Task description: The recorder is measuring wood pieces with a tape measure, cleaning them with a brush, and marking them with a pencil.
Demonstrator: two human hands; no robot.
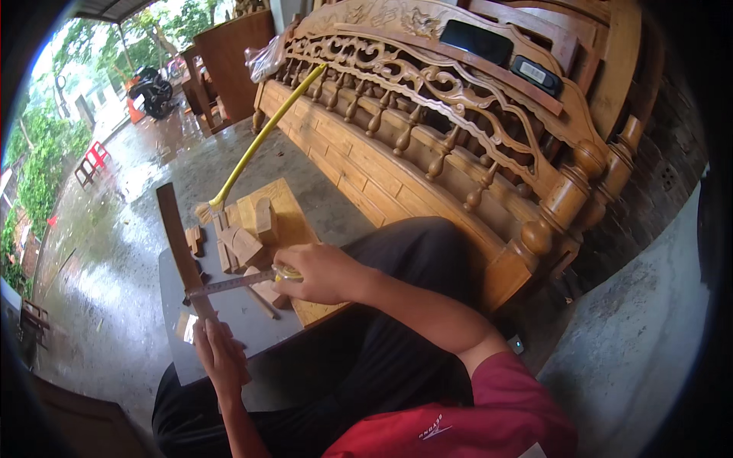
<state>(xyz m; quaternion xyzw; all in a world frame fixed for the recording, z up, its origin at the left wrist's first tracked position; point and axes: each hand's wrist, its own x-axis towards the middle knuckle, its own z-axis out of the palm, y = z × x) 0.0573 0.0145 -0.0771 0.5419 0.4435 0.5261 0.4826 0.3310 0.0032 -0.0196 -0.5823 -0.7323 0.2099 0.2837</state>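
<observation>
My left hand (219, 355) grips the near end of a long, slightly curved wooden strip (178, 243), which tilts up and away over the work board. In my right hand (323, 273) is a tape measure (286, 275), its case mostly hidden by my fingers. The metal tape blade (235, 283) reaches out leftwards, and its end lies across the middle of the strip. Beneath, several cut wood blocks (241, 243) rest on a grey board (269, 335) and a yellowish wooden panel (280, 197). One block (265, 220) stands upright.
A carved wooden headboard with turned spindles (375, 114) leans along the right, bearing a phone (476, 41) and a small dark device (536, 74). A yellow-handled broom (263, 137) leans against it. Farther off are plastic stools (96, 156), a motorcycle (150, 94) and wet concrete floor (109, 263).
</observation>
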